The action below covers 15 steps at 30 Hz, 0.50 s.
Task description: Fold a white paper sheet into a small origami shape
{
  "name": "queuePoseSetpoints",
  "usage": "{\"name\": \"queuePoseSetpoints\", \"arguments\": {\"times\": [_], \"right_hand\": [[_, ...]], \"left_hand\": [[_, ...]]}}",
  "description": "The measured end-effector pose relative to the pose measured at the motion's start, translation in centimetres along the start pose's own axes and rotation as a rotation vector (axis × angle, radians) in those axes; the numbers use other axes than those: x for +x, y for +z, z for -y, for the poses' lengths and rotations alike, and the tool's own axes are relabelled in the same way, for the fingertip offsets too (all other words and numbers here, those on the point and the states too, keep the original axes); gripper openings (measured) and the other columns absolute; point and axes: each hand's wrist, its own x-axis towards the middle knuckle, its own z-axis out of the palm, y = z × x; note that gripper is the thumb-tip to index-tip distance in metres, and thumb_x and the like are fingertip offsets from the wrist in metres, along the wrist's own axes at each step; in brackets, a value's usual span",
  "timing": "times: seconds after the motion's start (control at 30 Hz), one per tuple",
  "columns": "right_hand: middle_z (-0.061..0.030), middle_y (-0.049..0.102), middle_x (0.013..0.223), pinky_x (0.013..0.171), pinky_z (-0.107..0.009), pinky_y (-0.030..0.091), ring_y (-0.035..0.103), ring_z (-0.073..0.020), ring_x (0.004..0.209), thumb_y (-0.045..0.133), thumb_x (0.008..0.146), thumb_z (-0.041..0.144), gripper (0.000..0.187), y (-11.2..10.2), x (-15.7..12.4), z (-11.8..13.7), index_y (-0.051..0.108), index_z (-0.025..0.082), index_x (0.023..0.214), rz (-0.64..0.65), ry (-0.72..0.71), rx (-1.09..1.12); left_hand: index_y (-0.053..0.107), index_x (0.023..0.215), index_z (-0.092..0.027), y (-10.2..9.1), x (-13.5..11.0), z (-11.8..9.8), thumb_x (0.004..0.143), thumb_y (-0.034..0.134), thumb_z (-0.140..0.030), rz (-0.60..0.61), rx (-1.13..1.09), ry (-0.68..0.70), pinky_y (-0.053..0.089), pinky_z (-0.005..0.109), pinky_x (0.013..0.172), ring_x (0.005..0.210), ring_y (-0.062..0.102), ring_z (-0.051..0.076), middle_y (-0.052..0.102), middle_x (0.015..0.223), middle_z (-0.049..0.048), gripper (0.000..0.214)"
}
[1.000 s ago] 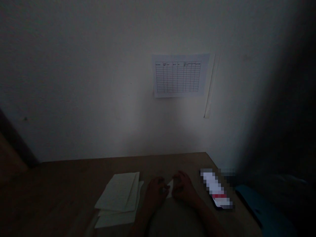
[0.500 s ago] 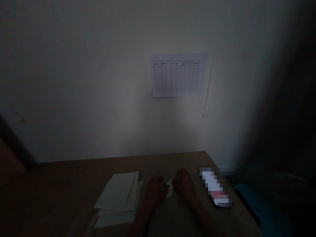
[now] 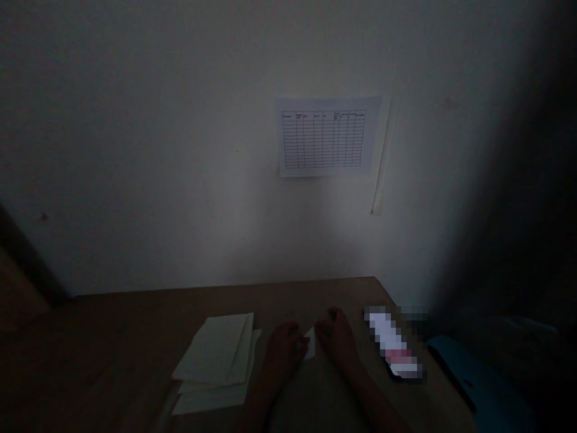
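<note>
In the dim head view, a small folded piece of white paper [image 3: 310, 345] is between my two hands over the wooden table. My left hand [image 3: 286, 347] has its fingers curled and closed on the paper's left side. My right hand [image 3: 335, 334] is at the paper's right edge, fingers bent, with thumb and fingertips pinching at its upper corner. To the left of my left hand lies a loose stack of white paper sheets [image 3: 216, 350], its sheets slightly fanned out.
A phone [image 3: 391, 344] with a lit, pixelated screen lies right of my right hand. A printed table sheet [image 3: 323, 139] hangs on the wall behind the wooden table [image 3: 135, 337]. Beyond the table's right edge is a blue chair-like object [image 3: 482, 385].
Both hands stay nearly in place around the small paper. The fingers of my right hand have shifted very slightly; the stack and phone have not moved.
</note>
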Motion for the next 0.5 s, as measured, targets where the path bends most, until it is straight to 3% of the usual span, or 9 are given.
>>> {"name": "queuePoseSetpoints", "arguments": {"times": [0.13, 0.5], "right_hand": [[-0.0126, 0.054, 0.134, 0.104, -0.037, 0.042, 0.051, -0.0282, 0.124, 0.061, 0.083, 0.027, 0.021, -0.04, 0.1, -0.26, 0.075, 0.024, 0.098, -0.014, -0.039, -0.01], [-0.0105, 0.059, 0.129, 0.105, -0.046, 0.04, 0.05, -0.0301, 0.123, 0.069, 0.073, 0.019, 0.01, -0.32, 0.02, -0.57, 0.074, 0.023, 0.08, 0.048, -0.168, 0.03]], "left_hand": [[0.077, 0.098, -0.027, -0.07, -0.21, -0.13, 0.085, 0.062, -0.03, -0.011, -0.023, -0.008, 0.045, 0.042, 0.101, 0.116, 0.056, 0.027, 0.064, 0.123, 0.0077, 0.02], [0.076, 0.104, -0.03, -0.69, -0.28, -0.73, 0.08, 0.067, -0.027, 0.027, -0.05, -0.042, 0.043, 0.043, 0.104, 0.12, 0.054, 0.027, 0.063, 0.126, 0.0062, 0.026]]}}
